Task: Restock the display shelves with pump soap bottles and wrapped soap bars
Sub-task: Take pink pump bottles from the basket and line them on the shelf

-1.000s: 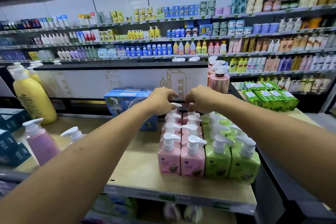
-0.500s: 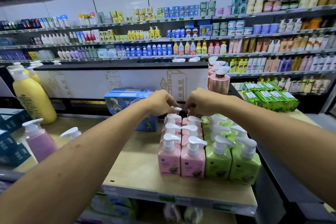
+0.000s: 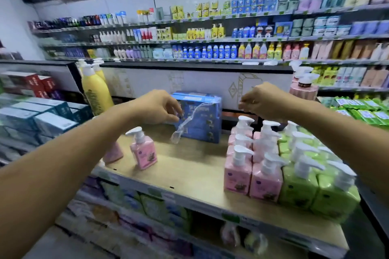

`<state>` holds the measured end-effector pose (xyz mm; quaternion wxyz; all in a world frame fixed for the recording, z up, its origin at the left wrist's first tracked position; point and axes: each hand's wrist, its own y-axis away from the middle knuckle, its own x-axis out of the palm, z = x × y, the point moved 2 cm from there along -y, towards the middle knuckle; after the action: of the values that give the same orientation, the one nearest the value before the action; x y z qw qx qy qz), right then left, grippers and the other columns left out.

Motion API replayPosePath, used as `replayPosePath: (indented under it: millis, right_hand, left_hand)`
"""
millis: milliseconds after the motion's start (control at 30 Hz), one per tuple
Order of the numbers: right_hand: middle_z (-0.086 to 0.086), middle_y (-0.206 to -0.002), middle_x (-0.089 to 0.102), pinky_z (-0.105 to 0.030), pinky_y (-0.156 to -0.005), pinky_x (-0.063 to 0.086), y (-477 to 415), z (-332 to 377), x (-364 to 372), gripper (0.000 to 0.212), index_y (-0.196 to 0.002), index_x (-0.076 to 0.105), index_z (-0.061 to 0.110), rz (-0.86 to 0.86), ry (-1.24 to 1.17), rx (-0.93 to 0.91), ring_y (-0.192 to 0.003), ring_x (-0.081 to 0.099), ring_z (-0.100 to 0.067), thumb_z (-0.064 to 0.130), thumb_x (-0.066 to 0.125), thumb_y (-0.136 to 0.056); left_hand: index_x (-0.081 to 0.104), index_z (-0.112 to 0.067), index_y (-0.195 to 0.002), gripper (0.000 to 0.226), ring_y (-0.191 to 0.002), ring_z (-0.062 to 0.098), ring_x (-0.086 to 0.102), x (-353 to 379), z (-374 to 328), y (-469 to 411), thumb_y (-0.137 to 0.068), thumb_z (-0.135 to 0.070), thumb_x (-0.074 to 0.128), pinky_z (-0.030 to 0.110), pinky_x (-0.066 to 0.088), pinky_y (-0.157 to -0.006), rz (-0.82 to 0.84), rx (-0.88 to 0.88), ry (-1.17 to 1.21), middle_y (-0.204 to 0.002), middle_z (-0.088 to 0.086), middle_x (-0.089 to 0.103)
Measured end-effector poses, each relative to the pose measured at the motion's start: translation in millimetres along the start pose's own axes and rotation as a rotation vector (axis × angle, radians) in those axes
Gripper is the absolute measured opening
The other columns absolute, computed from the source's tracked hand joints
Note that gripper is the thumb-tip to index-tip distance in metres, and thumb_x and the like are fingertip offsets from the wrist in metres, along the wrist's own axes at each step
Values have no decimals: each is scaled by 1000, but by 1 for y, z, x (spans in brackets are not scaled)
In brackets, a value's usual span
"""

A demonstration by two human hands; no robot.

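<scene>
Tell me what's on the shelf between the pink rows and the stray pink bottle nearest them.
Nothing: the head view shows bare shelf between that stray pink bottle and the pink rows; the blue box stands farther back.

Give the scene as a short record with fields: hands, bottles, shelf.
left hand: pinches a strip of clear plastic film
right hand: above the pink square pump soap bottles, fingers curled, hold unclear
green square pump soap bottles: to the right of the pink ones
single pink pump bottle: apart, left on the pale wooden shelf
</scene>
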<state>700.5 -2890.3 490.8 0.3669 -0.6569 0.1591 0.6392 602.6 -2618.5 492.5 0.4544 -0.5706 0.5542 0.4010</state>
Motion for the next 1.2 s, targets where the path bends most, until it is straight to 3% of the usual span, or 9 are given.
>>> replayPosePath:
  millis: [167, 267, 400, 500, 567, 667, 900, 1100, 1200]
  right_hand:
    - [-6, -91, 76, -32, -74, 52, -13, 37, 7, 21, -102, 77, 16, 21, -35, -114, -74, 62, -23, 31, 65, -94]
    - [-4, -89, 76, -28, -69, 48, -14, 39, 13, 22, -103, 77, 17, 28, -29, -111, -72, 61, -20, 33, 66, -93]
    - [-3, -86, 75, -27, -68, 48, -7, 28, 14, 21, -98, 77, 14, 27, -32, -67, -72, 64, -20, 31, 66, -93]
    - [-4, -87, 76, -33, -76, 55, 1, 18, 7, 17, -99, 78, 12, -35, -96, -23, -75, 66, -20, 23, 67, -93]
    - [-4, -89, 76, -28, -73, 52, 5, 12, 3, 17, -100, 78, 11, -64, -120, 12, -73, 63, -16, 21, 66, -93]
    - [-4, -96, 76, -24, -75, 47, 13, -2, -2, 18, -103, 77, 13, -62, -79, 60, -77, 62, -14, 21, 63, -94]
    - [0, -100, 75, -38, -81, 56, 37, -31, 6, 23, -107, 75, 20, 78, -62, 148, -86, 67, -19, 35, 66, -92]
    - [-3, -104, 74, -30, -77, 54, 41, -54, 1, 24, -116, 71, 16, -30, -127, 185, -81, 64, -18, 23, 61, -95]
    - [-3, -110, 73, -25, -77, 48, 39, -65, 2, 27, -118, 69, 16, -67, -137, 202, -84, 59, -16, 26, 63, -94]
  left_hand:
    - [70, -29, -115, 37, -83, 10, 58, 8, 62, 38, -80, -37, 78, 25, 46, -72, 180, -223, -317, -94, -13, 58]
    - [71, -24, -111, 29, -62, 8, 67, 18, 72, 44, -83, -20, 77, 20, 49, -55, 147, -248, -191, -87, -15, 51]
    - [72, -17, -102, 20, -59, 8, 66, 19, 55, 37, -83, -21, 77, 23, 50, -57, 50, -184, -138, -81, -13, 56]
    - [73, -17, -97, 18, -72, 13, 60, 11, 24, 23, -84, -28, 74, 27, 41, -61, -72, -115, -104, -87, -3, 67]
    - [73, -16, -100, 21, -78, 17, 56, 4, -3, 11, -88, -33, 69, 28, 36, -64, -142, -56, -71, -91, 1, 66]
    - [70, -16, -107, 22, -72, 14, 55, -5, -48, -11, -92, -31, 66, 26, 39, -64, -197, 38, 56, -95, 2, 61]
    - [67, -16, -111, 20, -85, 21, 57, -9, -128, -58, -92, -21, 68, 35, 51, -79, -261, 191, 219, -101, 5, 61]
    - [67, -22, -103, 18, -66, 6, 47, -1, -160, -93, -89, -11, 71, 15, 37, -53, -249, 260, 212, -79, -9, 49]
    - [67, -22, -104, 19, -67, 5, 46, 8, -166, -108, -89, -9, 70, 19, 36, -57, -225, 259, 179, -81, -7, 52]
